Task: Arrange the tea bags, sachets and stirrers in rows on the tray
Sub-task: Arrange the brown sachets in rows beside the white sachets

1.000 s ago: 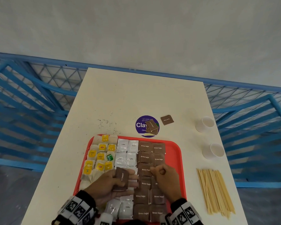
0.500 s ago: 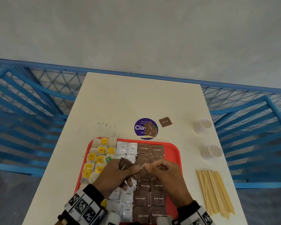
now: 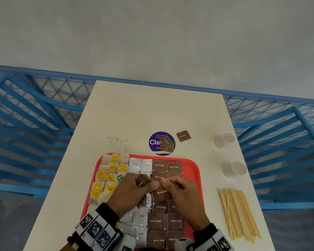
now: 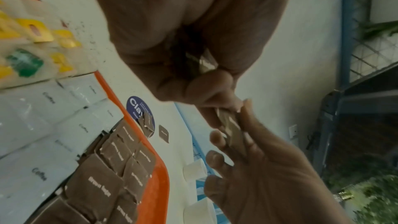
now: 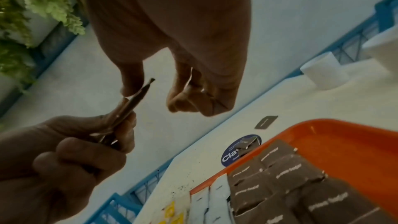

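Head view: left hand [image 3: 134, 192] curled round a small stack of brown sugar sachets [image 3: 142, 181], thumb and fingers closed on it above the middle of the red tray [image 3: 195, 171]. Right hand [image 3: 181, 193] pinching the top sachet [image 3: 161, 192] of that stack between thumb and forefinger, other fingers loosely curled; the right wrist view has the stack [image 5: 129, 106] edge-on between the two pinches. Both hands held above the tray, not resting on it.

Below and around: tea bags [image 3: 109, 178] with yellow tags in the left rows, white coffee sachets [image 3: 140, 165] in the middle, brown sugar sachets laid flat on the right. Right strip of the tray bare. Off the tray: three loose brown sachets on the far table, two on a round purple sticker [image 3: 161, 143], one [image 3: 183, 136] just right of it; wooden stirrers [image 3: 237, 214] heaped on the table to the right; two paper cups [image 3: 225, 139] farther off.

Step in hand, by the look of it: peeling one sachet free to lay in the brown rows. Next move likely calls for a clean separation, then flat placement squared to its neighbours. Stirrers and stray sachets not yet on the tray.
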Demonstrator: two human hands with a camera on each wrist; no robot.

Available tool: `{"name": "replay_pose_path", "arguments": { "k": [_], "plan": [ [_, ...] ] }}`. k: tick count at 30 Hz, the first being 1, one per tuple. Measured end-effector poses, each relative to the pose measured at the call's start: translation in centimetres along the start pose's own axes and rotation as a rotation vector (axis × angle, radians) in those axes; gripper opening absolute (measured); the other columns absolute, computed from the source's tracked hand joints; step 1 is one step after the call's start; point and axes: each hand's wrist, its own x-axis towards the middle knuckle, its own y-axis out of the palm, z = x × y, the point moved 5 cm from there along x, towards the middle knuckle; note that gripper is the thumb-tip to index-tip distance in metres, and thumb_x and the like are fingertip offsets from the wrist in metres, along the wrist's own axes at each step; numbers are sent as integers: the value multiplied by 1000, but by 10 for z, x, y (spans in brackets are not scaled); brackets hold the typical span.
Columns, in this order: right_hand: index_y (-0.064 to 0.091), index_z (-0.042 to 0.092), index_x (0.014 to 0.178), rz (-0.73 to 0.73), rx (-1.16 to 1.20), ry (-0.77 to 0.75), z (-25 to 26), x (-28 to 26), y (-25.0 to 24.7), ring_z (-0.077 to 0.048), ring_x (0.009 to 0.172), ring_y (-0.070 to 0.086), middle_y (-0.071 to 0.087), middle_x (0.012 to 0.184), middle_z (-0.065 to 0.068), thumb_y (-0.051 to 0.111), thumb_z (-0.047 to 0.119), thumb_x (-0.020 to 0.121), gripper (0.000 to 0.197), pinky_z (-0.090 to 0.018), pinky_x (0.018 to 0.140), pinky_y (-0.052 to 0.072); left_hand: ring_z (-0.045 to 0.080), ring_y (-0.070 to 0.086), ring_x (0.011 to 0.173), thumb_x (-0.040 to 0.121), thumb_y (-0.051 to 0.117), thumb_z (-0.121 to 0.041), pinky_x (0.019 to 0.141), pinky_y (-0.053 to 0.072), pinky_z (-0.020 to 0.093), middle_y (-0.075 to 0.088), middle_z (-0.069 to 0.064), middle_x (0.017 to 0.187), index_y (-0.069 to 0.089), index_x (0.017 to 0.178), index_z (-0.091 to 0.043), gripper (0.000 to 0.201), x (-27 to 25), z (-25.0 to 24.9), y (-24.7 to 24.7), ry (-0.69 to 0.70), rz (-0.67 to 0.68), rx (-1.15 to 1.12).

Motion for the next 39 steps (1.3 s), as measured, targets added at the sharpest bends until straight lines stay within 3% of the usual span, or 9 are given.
{"name": "replay_pose_path", "arguments": {
  "k": [5, 7, 12, 16, 19, 25, 30, 33, 39],
  "plan": [
    [54, 4, 58, -101, 41, 35, -1, -3, -1, -24, 55, 52, 58, 58, -13, 53, 53, 96, 61, -41, 57, 48, 17, 51, 37, 89, 72, -27, 42, 44, 23, 62, 16, 51, 73, 76, -11, 20, 2, -2, 1, 8, -32, 42],
    [49, 9, 55, -89, 91, 26, 4, -5, -5, -14, 55, 47, 52, 55, -4, 49, 43, 99, 56, -33, 58, 41, 16, 51, 36, 88, 72, -26, 41, 44, 23, 61, 14, 50, 72, 74, -10, 21, 2, -2, -1, -12, -45, 25],
    [75, 21, 72, 108, 89, 38, 7, -8, -4, -10, 67, 64, 73, 73, 1, 69, 32, 87, 20, -28, 67, 50, 16, 51, 36, 89, 71, -29, 41, 42, 23, 60, 10, 47, 70, 74, -4, 29, 2, -8, -4, -27, -17, 56],
    [78, 13, 80, -23, 193, 49, 5, -6, -10, -27, 77, 70, 75, 81, -7, 69, 25, 89, 18, -37, 74, 54, 13, 48, 35, 92, 66, -30, 42, 42, 24, 62, 1, 47, 70, 72, -3, 34, 0, -12, -2, -23, -91, 2],
    [77, 9, 79, -53, 221, 67, 1, -4, -11, -24, 74, 69, 75, 80, -11, 68, 25, 89, 21, -36, 71, 54, 14, 51, 37, 88, 68, -40, 42, 42, 23, 71, 4, 61, 71, 80, -2, 39, -6, -9, 12, -45, 33, 85],
    [77, 8, 78, -67, 243, 89, -3, -10, -18, -16, 68, 69, 76, 77, -8, 67, 22, 90, 20, -26, 64, 52, 12, 57, 42, 95, 64, -24, 44, 48, 27, 76, 5, 76, 71, 88, -4, 22, -7, -2, 12, 4, 165, 169],
    [75, 9, 79, -15, 177, 105, -9, -11, -19, -27, 67, 66, 73, 76, -15, 68, 32, 90, 27, -43, 67, 53, 14, 47, 35, 89, 69, -29, 42, 42, 23, 60, 7, 49, 73, 88, -7, 23, -5, -1, 10, -51, 79, 34],
    [78, 12, 89, 102, 214, 152, -11, -14, -11, -20, 78, 72, 77, 84, -6, 73, 25, 87, 14, -33, 73, 58, 15, 46, 34, 87, 72, -25, 39, 38, 22, 54, 7, 45, 71, 85, 1, 26, 1, 7, 17, -83, -5, -49],
    [73, 8, 71, 171, 140, 295, -33, -28, -10, -10, 51, 57, 70, 61, -2, 74, 35, 82, 29, -24, 54, 45, 17, 47, 34, 86, 74, -23, 41, 39, 24, 53, 12, 44, 72, 81, -4, 20, -1, 32, 18, -141, -16, -63]
  ]
}}
